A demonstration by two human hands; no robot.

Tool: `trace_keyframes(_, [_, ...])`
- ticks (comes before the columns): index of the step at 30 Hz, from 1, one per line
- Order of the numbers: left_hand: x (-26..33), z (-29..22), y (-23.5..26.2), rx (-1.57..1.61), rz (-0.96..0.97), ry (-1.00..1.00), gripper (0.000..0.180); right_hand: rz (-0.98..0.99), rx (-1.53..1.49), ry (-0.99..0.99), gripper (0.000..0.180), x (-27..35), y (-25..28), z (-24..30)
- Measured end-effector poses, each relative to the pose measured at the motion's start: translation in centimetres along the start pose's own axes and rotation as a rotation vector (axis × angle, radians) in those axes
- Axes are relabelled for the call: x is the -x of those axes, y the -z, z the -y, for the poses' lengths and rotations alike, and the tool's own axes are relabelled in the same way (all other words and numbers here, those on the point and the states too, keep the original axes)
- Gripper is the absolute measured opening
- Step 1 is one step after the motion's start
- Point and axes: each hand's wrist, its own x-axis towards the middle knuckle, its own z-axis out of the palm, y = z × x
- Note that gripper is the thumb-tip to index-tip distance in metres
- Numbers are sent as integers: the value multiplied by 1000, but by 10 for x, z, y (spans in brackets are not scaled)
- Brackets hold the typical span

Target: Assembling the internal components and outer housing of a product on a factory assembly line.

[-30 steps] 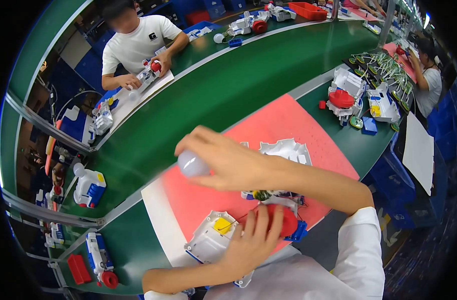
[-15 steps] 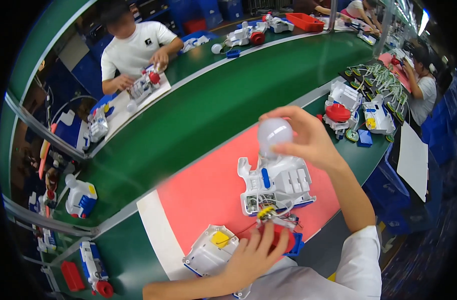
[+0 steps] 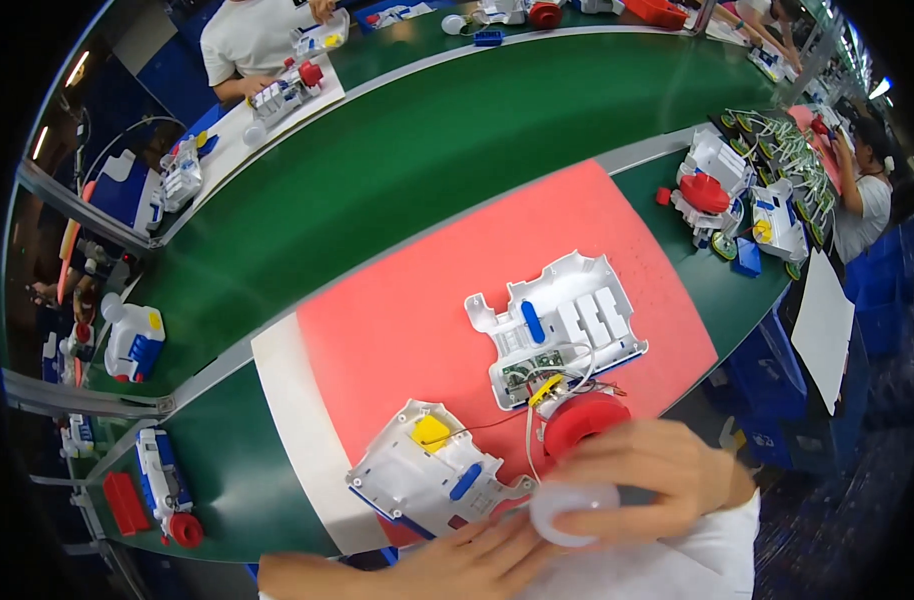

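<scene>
My right hand (image 3: 667, 480) is closed around a translucent white dome (image 3: 567, 512), near the front edge of the mat. My left hand (image 3: 477, 560) lies just left of the dome, its fingers reaching to the dome's edge; blur hides its fingertips. Beyond them, a white plastic housing half (image 3: 567, 300) lies with its inside up, carrying a blue piece and a circuit board. Wires and a yellow part (image 3: 545, 390) link it to a red ring (image 3: 582, 420) beside my right hand. A second housing half (image 3: 422, 475) with a yellow block lies at the left.
The pink mat (image 3: 407, 330) lies over a white board (image 3: 292, 420). Past it runs a green conveyor (image 3: 427, 160). Assembled white-blue units (image 3: 135, 338) stand at the left, more parts (image 3: 712, 190) at the right. A co-worker (image 3: 262, 45) sits across.
My right hand has brought the dome from above the housing down toward me. My left hand has left the red ring and moved nearer, beside the dome. The view has shifted.
</scene>
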Motion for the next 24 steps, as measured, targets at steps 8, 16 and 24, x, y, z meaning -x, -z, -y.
trace_keyframes(8, [-94,73,50,125,-241,-137,50,-334,150,-391,46,81,-72,55])
trace_keyframes(16, [-165,57,-1,-406,296,-430,33,-628,298,-459,61,89,-108,77])
trace_keyframes(24, [-132,142,42,828,-244,-55,46,-666,266,-427,61,81,-112,64])
